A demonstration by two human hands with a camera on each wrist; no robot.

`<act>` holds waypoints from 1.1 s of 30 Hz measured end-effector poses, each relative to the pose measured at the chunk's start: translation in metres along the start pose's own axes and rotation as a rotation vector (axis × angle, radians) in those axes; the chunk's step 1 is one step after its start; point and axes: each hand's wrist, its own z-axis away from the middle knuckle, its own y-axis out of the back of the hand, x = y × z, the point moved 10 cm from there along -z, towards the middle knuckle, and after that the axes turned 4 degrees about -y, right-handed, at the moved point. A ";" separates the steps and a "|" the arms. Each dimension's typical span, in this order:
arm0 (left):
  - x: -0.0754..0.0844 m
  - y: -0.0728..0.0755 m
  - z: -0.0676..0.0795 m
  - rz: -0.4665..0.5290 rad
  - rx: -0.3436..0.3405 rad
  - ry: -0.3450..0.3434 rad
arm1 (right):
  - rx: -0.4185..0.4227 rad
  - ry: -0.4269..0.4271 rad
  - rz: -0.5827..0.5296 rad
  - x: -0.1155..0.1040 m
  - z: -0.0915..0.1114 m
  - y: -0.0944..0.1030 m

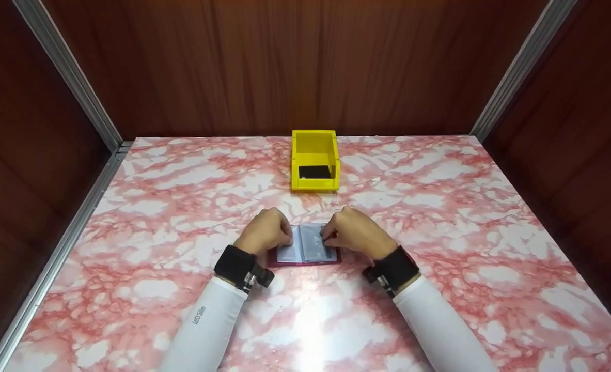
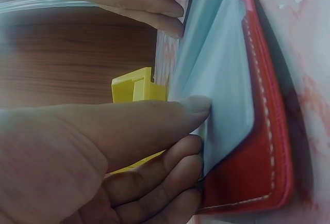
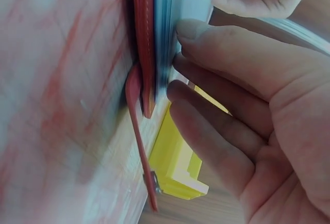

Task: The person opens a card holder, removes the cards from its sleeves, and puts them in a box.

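Observation:
A red card holder [image 1: 331, 262] with white stitching lies spread on the table, its clear plastic sleeves [image 1: 313, 243] showing. My left hand [image 1: 265, 232] is at its left side. In the left wrist view, the left thumb lies on a lifted sleeve [image 2: 227, 95] with the fingers curled behind its edge, pinching it. My right hand [image 1: 357, 232] is at the right side. In the right wrist view, its thumb and fingertips touch the stack of sleeves [image 3: 165, 43], with a gap between thumb and fingers. A red strap [image 3: 136, 115] with a metal snap sticks out from the holder.
Behind the card holder stands a yellow bin [image 1: 315, 184] with a flat black item [image 1: 314, 172] inside. The table [image 1: 181, 217] has a red and white marbled top. Brown wood-look panels [image 1: 259, 67] enclose the back and both sides.

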 end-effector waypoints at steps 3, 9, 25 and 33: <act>0.005 0.002 0.003 0.021 -0.001 -0.010 | 0.007 0.023 -0.009 -0.004 -0.001 -0.002; 0.036 0.024 0.028 0.045 -0.014 -0.004 | 0.039 0.076 -0.032 -0.016 -0.005 -0.004; 0.022 0.019 0.019 0.050 -0.026 -0.021 | 0.042 0.067 -0.045 -0.028 -0.005 -0.012; 0.062 0.052 0.053 0.075 -0.022 -0.011 | 0.058 0.067 -0.074 -0.029 -0.006 -0.009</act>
